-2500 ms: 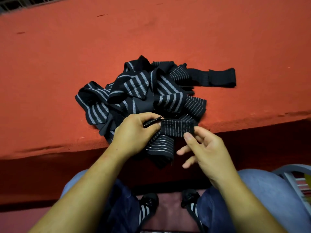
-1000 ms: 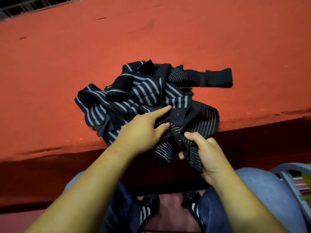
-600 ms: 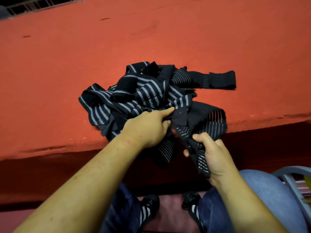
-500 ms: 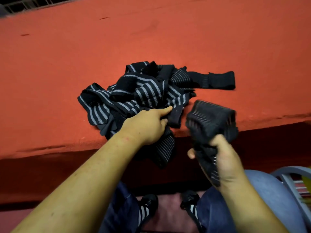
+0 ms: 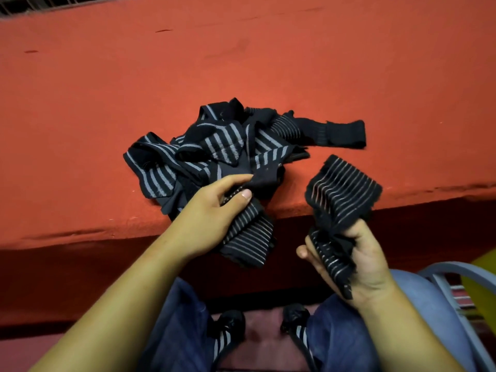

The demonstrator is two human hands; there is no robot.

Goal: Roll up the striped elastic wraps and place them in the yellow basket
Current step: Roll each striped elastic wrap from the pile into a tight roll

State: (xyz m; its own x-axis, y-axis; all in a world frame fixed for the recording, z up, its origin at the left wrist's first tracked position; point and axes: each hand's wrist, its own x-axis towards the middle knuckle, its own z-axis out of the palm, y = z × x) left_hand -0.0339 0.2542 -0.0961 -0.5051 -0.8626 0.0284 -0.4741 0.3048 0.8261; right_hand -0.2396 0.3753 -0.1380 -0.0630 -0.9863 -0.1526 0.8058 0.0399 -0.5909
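A tangled pile of black wraps with grey stripes [image 5: 214,149] lies on the red felt surface [image 5: 241,63] near its front edge. My left hand [image 5: 214,210] pinches one wrap at the pile's near side; that wrap's end [image 5: 249,237] hangs over the edge. My right hand [image 5: 354,259] grips a separate striped wrap [image 5: 343,194], held up clear of the pile, its upper part fanned out above my fist. A sliver of yellow, likely the basket [image 5: 483,275], shows at the right edge.
One black strap end [image 5: 343,132] sticks out from the pile to the right. A pale blue chair arm [image 5: 456,280] is at the lower right. My knees and striped shoes [image 5: 225,334] are below the surface edge.
My right hand has pulled one wrap free of the pile and lifted it to the right. My left hand stays pinching a wrap at the pile's near side.
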